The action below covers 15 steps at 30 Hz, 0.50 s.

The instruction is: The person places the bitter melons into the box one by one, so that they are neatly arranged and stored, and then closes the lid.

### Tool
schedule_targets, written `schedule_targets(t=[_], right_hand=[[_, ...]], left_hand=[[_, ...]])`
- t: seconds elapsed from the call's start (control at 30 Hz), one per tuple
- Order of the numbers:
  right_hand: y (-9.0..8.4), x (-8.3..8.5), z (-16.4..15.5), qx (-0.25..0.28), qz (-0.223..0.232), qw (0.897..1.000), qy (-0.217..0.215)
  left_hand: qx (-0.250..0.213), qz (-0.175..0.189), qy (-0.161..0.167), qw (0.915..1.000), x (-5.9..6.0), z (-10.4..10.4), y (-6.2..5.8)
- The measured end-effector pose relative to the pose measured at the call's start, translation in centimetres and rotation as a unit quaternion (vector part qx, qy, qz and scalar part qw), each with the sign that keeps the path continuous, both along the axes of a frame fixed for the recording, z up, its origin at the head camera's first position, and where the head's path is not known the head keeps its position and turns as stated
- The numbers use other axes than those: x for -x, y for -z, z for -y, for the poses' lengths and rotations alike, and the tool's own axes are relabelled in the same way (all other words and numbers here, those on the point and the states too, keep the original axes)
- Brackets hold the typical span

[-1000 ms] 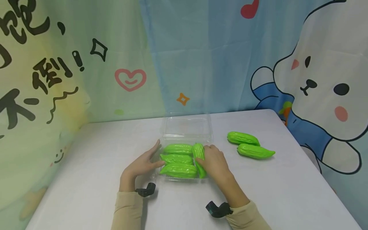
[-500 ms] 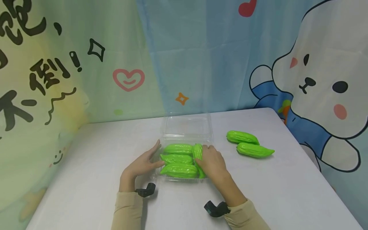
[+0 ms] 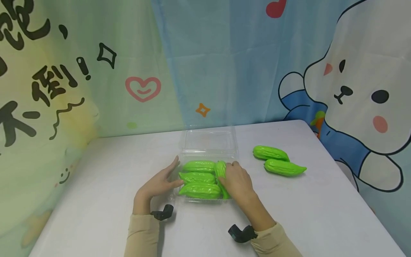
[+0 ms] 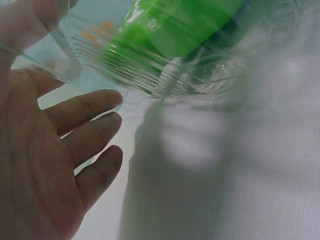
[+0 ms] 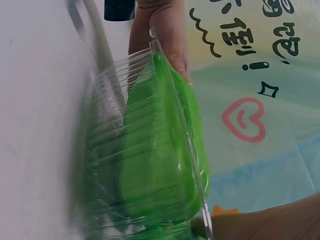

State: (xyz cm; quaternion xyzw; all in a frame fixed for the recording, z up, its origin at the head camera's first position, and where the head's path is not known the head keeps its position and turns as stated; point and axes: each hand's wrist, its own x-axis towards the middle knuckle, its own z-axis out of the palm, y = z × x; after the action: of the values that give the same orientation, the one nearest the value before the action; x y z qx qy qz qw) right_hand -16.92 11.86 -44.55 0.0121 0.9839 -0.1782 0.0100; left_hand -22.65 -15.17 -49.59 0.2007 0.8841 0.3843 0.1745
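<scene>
Two hands packing green toy gourds into a clear box.
The left hand (image 3: 159, 184), fingers straight, is bracing the clear box (image 3: 205, 200); the right hand (image 3: 237, 181) is grasping an upright gourd (image 3: 220, 168), wedging it in.

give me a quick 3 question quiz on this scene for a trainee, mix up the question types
1. True or false: the lid of the clear box lies open behind it.
2. How many green gourds lie loose on the table, outside the box?
3. What does the right hand rest on? A) a loose gourd B) the crosswise gourd at the box's right end C) the lid

Key
1. True.
2. Two: the far loose gourd and the near loose gourd.
3. B. The left hand, fingers straight, touches the box's left side.
</scene>
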Motion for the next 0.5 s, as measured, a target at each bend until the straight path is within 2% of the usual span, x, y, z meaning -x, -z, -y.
schedule_targets(t=[0.5], right_hand=[[0.15, 0.19, -0.33, 0.001, -0.03, 0.999, -0.022]], left_hand=[[-0.003, 0.006, -0.005, 1.0, -0.03, 0.03, -0.18]])
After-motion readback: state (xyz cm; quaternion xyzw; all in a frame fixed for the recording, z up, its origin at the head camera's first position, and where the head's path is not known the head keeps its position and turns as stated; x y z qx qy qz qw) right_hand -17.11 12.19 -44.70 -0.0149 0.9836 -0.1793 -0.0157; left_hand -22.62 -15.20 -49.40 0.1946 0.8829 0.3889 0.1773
